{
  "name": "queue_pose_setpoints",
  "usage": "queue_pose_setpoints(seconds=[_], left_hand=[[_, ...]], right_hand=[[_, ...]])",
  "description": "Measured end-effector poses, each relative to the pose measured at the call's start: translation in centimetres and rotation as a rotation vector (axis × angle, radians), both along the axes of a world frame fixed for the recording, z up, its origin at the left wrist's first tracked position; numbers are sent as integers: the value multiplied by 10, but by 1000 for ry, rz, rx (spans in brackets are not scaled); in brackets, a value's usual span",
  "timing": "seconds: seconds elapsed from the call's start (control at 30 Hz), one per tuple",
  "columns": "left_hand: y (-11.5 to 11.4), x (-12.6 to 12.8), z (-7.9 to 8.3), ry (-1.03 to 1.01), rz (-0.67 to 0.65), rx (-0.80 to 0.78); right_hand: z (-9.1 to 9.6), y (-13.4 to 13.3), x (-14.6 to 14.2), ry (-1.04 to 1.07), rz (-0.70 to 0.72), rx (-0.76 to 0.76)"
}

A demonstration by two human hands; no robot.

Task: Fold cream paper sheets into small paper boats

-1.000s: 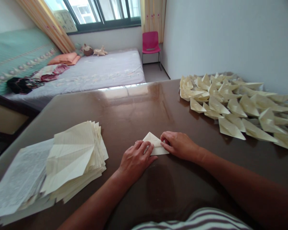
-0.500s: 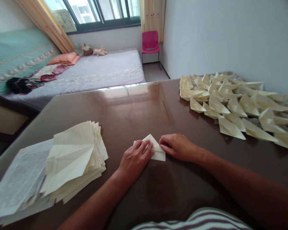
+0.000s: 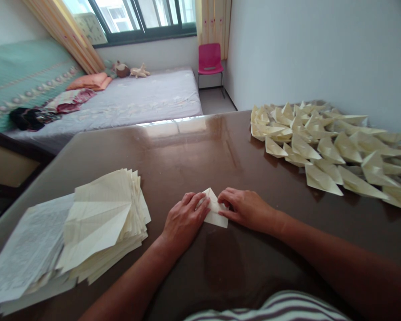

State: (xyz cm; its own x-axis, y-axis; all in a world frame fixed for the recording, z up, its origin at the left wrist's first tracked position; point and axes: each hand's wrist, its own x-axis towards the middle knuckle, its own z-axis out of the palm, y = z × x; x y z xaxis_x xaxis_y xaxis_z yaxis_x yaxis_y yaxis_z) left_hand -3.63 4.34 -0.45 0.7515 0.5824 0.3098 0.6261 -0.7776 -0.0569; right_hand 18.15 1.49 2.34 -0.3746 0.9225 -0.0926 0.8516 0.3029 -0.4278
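Note:
A small cream sheet of folded paper (image 3: pixel 215 216) lies on the brown table, its pointed tip facing away from me. My left hand (image 3: pixel 186 216) grips its left side, fingers bent and close together over the edge. On the right side, my right hand (image 3: pixel 239 206) has its thumb and curled fingers closed at the paper's edge. The paper's left and right corners are partly hidden under my fingers.
A stack of creased cream sheets (image 3: pixel 100 214) overlaps printed pages (image 3: pixel 33 245) at the left. Many folded paper boats (image 3: pixel 327 149) crowd the right side by the wall. Beyond the glossy table (image 3: pixel 173 156) are a bed (image 3: pixel 160 96) and a pink chair (image 3: pixel 210 59).
My right hand has moved slightly left, further over the paper's right side. The paper has turned a little, and my left hand has shifted slightly left.

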Motion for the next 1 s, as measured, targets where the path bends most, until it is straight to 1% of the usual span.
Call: queue_pose_setpoints(seconds=[0.1, 0.23, 0.4, 0.6, 0.77, 1.0], left_hand=[[2, -2, -1, 17, -14, -13], [1, -1, -2, -1, 3, 10], [-3, 0, 1, 27, -46, 69], [-4, 2, 3, 10, -25, 82], [-4, 3, 3, 8, -17, 64], [-3, -2, 5, 61, -7, 102]], right_hand=[[2, -5, -8, -136, 65, 83], [7, -12, -14, -332, 88, 186], [13, -21, -18, -429, 111, 243], [8, -18, -19, -446, 90, 251], [1, -9, -11, -379, 55, 236], [8, -6, -8, -248, 13, 248]])
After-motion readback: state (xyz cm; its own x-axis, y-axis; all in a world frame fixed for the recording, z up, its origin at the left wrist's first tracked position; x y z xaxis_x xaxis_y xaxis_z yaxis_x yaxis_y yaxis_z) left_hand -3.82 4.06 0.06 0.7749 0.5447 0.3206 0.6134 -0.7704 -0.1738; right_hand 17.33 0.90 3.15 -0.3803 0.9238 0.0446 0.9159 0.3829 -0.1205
